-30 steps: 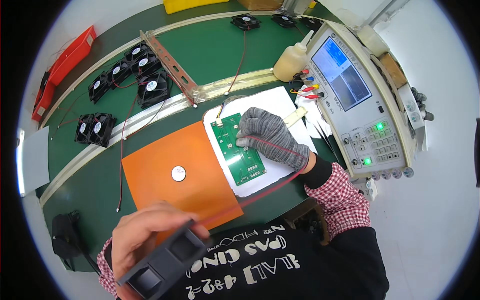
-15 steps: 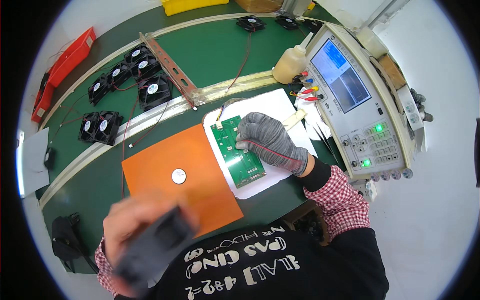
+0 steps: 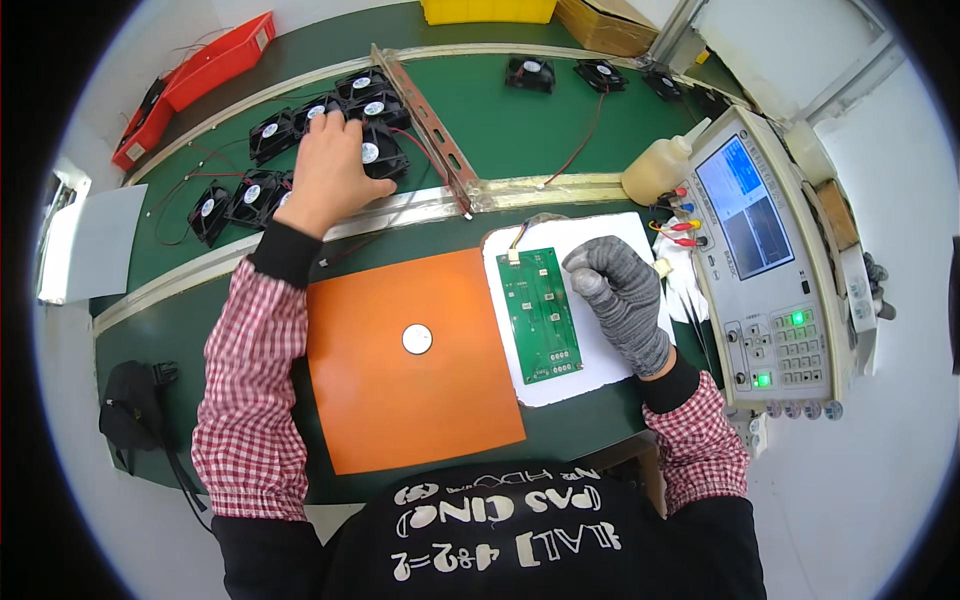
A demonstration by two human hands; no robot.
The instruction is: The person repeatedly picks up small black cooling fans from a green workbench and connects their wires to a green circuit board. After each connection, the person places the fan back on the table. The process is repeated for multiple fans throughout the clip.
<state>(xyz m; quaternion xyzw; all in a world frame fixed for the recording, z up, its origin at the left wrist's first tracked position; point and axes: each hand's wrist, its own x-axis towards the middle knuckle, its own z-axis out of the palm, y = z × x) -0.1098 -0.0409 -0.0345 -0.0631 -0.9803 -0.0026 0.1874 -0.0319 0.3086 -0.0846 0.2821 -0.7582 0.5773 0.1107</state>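
My left hand (image 3: 335, 175), bare, reaches over the cluster of black cooling fans at the left. Its fingers are spread, with the thumb stretched out beside the near black fan (image 3: 382, 152); the hand covers part of this fan, and whether it touches it I cannot tell. My right hand (image 3: 622, 305) wears a grey knitted glove and hovers by the right edge of a green circuit board (image 3: 541, 318). Its fingers are curled against the thumb, with nothing showing between them. A white connector with coloured wires is plugged in at the board's far end.
An orange mat (image 3: 415, 410) bearing a white disc (image 3: 417, 339) lies left of the white sheet (image 3: 625, 365). A slotted metal bar (image 3: 430, 125) divides the fans. Rightward stand a squeeze bottle (image 3: 657, 172) and a test instrument (image 3: 745, 210). Red bins (image 3: 215, 65) lie far left.
My left hand has gone from low front to the fans and let go of the dark fan it held; another fan now stands at the row's left end. My right hand has drawn off the board.
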